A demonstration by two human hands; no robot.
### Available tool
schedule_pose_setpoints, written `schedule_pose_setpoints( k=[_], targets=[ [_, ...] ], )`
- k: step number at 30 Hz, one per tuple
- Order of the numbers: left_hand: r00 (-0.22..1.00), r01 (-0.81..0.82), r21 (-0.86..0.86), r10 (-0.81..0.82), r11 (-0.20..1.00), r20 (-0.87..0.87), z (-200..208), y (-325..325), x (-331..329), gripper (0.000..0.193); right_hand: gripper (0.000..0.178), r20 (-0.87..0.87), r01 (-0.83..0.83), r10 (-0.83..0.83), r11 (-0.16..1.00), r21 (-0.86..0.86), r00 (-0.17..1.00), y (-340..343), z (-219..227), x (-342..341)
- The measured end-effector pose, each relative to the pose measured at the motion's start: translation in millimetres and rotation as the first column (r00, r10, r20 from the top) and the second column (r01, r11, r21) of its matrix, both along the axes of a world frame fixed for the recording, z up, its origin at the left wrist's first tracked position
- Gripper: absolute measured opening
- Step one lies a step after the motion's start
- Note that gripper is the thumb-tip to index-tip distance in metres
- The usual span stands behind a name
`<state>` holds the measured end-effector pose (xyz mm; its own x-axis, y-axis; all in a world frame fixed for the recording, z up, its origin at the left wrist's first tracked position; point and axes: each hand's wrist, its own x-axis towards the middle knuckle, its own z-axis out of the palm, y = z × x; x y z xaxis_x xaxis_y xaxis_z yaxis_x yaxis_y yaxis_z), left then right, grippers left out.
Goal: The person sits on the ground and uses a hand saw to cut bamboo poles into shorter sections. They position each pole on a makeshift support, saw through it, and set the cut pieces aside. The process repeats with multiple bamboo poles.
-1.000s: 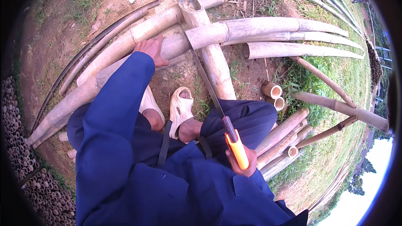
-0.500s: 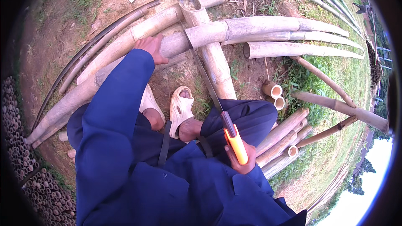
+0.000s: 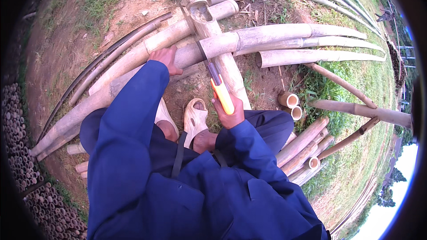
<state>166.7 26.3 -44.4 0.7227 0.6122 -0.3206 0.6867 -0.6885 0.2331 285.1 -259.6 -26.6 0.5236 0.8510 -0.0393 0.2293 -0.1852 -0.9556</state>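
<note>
A thick bamboo pole (image 3: 260, 34) lies crosswise in front of me, over a notched bamboo post (image 3: 227, 69). My left hand (image 3: 165, 59) grips the pole just left of the saw, thumb toward me and fingers over the top. In my right hand (image 3: 233, 114) is the orange-yellow handle of a hand saw (image 3: 225, 95), fingers wrapped round it. The saw's blade crosses the pole right beside the post, and its far end sticks out past the pole. How deep the blade sits in the bamboo I cannot tell.
More bamboo poles (image 3: 320, 56) stretch away to the right, others (image 3: 175, 33) lie behind. Two short bamboo cups (image 3: 290, 101) stand right of my knee, near a stack of cut pieces (image 3: 302, 146). Many cut tubes (image 3: 40, 195) are piled at far left. My sandals (image 3: 195, 118) are below the pole.
My right hand has pushed the saw forward, away from me, so the handle is now close to the pole. The left hand keeps its grip on the pole.
</note>
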Motion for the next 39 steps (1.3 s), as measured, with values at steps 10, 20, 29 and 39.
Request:
schedule_pose_setpoints(
  k=[10, 20, 29, 39],
  targets=[
    [1.0, -0.012, -0.115, 0.012, 0.993, -0.003, 5, 9, -7, 0.084, 0.033, 0.09, -0.009, 0.032, 0.968, -0.25, 0.995, -160, 112, -30],
    [1.0, 0.016, -0.13, -0.017, 0.991, -0.005, 4, 13, -1, 0.095, 0.019, -0.045, -0.048, 0.046, 0.998, -0.045, 0.998, -11, 30, 3],
    [1.0, 0.005, -0.087, -0.004, 0.996, 0.02, 0, 8, -4, 0.081, 0.032, 0.031, 0.005, 0.001, 0.975, -0.222, 1.0, -127, 99, -22],
    [1.0, 0.006, 0.007, -0.006, 1.0, 0.008, 0, -2, -10, 0.08, 0.02, 0.028, -0.014, 0.017, 0.997, -0.077, 0.999, -31, 53, -12]
  ],
)
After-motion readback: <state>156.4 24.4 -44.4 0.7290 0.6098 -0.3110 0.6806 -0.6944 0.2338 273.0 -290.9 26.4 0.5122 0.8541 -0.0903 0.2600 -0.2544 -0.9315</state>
